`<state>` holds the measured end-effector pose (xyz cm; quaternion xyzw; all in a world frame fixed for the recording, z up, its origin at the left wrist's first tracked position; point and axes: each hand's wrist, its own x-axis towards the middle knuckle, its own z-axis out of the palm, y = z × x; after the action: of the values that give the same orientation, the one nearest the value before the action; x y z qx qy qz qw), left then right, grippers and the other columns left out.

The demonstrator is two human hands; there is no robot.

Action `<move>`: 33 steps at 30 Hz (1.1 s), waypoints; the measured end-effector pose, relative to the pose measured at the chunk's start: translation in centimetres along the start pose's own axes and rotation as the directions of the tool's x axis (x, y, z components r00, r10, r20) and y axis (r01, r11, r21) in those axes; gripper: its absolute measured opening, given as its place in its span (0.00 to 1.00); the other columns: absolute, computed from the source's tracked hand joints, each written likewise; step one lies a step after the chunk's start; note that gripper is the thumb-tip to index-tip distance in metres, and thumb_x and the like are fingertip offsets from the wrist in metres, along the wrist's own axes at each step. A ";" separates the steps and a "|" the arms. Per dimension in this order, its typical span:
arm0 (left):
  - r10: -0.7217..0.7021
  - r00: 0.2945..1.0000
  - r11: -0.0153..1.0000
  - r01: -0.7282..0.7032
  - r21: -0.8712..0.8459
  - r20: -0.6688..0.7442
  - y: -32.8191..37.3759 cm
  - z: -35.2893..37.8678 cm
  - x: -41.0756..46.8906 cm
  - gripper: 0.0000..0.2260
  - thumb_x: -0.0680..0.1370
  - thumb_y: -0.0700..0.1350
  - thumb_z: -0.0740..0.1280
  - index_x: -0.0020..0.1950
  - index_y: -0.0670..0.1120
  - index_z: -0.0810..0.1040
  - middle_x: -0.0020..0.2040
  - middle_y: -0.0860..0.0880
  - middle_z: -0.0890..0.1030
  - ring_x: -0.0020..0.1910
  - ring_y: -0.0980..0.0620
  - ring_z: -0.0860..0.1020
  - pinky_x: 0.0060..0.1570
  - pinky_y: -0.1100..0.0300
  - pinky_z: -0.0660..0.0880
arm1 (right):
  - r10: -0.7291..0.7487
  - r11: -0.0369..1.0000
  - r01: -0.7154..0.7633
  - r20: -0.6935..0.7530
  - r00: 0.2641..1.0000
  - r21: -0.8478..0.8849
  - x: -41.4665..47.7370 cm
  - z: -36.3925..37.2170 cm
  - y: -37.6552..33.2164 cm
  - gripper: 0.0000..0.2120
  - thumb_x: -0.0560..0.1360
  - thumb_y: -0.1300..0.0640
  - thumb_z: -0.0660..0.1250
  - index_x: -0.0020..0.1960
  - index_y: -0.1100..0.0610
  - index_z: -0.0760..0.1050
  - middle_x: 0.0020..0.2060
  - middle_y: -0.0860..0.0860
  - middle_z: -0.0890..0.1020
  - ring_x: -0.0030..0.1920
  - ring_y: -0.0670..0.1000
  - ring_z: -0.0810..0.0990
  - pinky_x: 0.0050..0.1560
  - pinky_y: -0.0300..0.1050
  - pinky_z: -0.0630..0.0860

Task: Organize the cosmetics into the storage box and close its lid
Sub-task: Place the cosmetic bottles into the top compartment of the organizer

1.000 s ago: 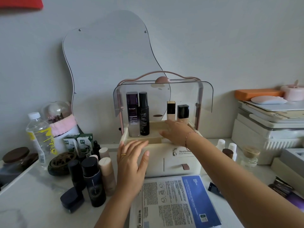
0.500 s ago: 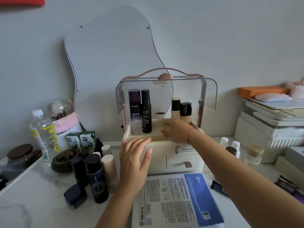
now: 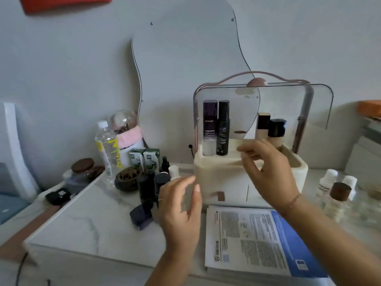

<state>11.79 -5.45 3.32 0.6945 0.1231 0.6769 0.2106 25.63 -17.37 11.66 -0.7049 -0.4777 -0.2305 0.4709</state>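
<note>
Both my hands were up off the counter [image 3: 92, 221] and held nothing. My left hand [image 3: 181, 207] hovered near the front left corner of the storage box [image 3: 218, 174], fingers straight and loosely spread, just right of the cosmetics standing on the counter. My right hand [image 3: 270, 174] hung in front of the box's open top, fingers gently curved and apart from the thumb. It was blurred, so I could not tell if it brushed the rim

The cream box stood at the far middle of the counter, in front of the wavy mirror [image 3: 185, 58], its clear lid [image 3: 288, 104] raised. Inside, at the left, a tall purple bottle [image 3: 209, 124] stood upright just beside a black bottle [image 3: 223, 126]. At the right stood a square-capped foundation bottle [image 3: 262, 124] with a shorter black-capped bottle [image 3: 277, 131] just beside it

Left of the box, a cluster of dark bottles [image 3: 146, 188], a white-capped bottle [image 3: 174, 171] and a small dark jar [image 3: 141, 216] sat out on the counter. A blue and white packet [image 3: 257, 238] lay flat near me, just in front of the box. Further left stood a water bottle [image 3: 105, 145] and two green cartons [image 3: 144, 157], and right of the box stood some small clear bottles [image 3: 329, 182]
</note>
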 end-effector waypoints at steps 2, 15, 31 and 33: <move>-0.183 0.977 0.981 0.189 0.042 -0.109 -1.5 -2.3 -1.2 0.12 0.73 0.44 0.71 0.55 0.47 0.75 0.50 0.50 0.75 0.51 0.52 0.76 0.53 0.63 0.71 | 0.001 0.998 -0.004 0.051 0.999 0.056 -3.5 0.1 -1.3 0.05 0.74 0.58 0.64 0.47 0.51 0.77 0.42 0.41 0.79 0.44 0.42 0.78 0.43 0.30 0.73; -0.592 0.805 0.802 0.583 0.128 0.039 -4.9 -3.5 -2.8 0.18 0.70 0.43 0.75 0.58 0.46 0.77 0.50 0.52 0.82 0.48 0.54 0.80 0.44 0.72 0.71 | 0.208 0.974 -0.226 0.487 0.848 -0.021 -9.0 1.9 2.1 0.07 0.73 0.59 0.68 0.46 0.47 0.80 0.45 0.33 0.78 0.51 0.38 0.75 0.50 0.22 0.66; -0.385 0.786 0.776 0.559 -0.291 0.483 6.6 0.7 3.2 0.20 0.66 0.55 0.74 0.56 0.55 0.78 0.51 0.55 0.84 0.53 0.53 0.81 0.55 0.48 0.77 | 0.122 0.957 -0.193 0.304 0.945 0.214 -4.6 -1.2 -2.8 0.21 0.65 0.48 0.73 0.57 0.44 0.74 0.45 0.39 0.82 0.46 0.40 0.80 0.46 0.35 0.76; -0.352 0.797 0.803 0.527 -0.278 0.491 7.2 2.4 3.6 0.19 0.66 0.57 0.73 0.56 0.57 0.78 0.51 0.58 0.83 0.50 0.56 0.80 0.53 0.51 0.77 | 0.138 0.969 -0.180 0.237 0.962 0.169 -3.5 -1.9 -2.6 0.15 0.65 0.50 0.72 0.52 0.43 0.76 0.40 0.42 0.83 0.39 0.45 0.79 0.40 0.42 0.77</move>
<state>13.55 -10.44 9.84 0.7142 0.0954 0.4540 0.5241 22.04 -20.41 11.00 -0.7146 -0.4890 -0.0645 0.4960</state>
